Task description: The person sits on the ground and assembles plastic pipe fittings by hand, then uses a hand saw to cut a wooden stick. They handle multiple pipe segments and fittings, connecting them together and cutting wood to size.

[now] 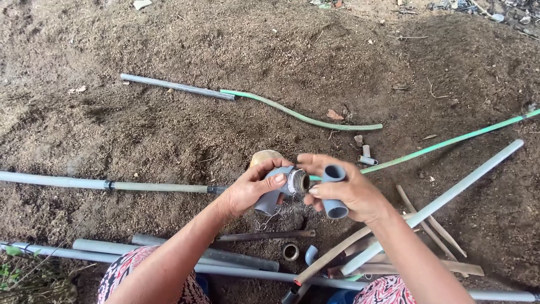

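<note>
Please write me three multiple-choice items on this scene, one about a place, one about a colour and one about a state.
1. Where does the small loose metal ring lie?
A. On the soil below the hands, beside the grey pipes
B. On the curved green hose at the top
C. Inside the right hand

2. What colour is the short pipe fitting in the right hand?
A. Green
B. Grey
C. Red

3. How is the threaded fitting held?
A. It lies untouched on the soil
B. The left hand grips it
C. It hangs from a pipe

Answers: 1 A, the metal ring rests on the soil near the grey pipes. 2 B, the right hand holds a grey fitting. 3 B, the left hand wraps round the threaded fitting.
</note>
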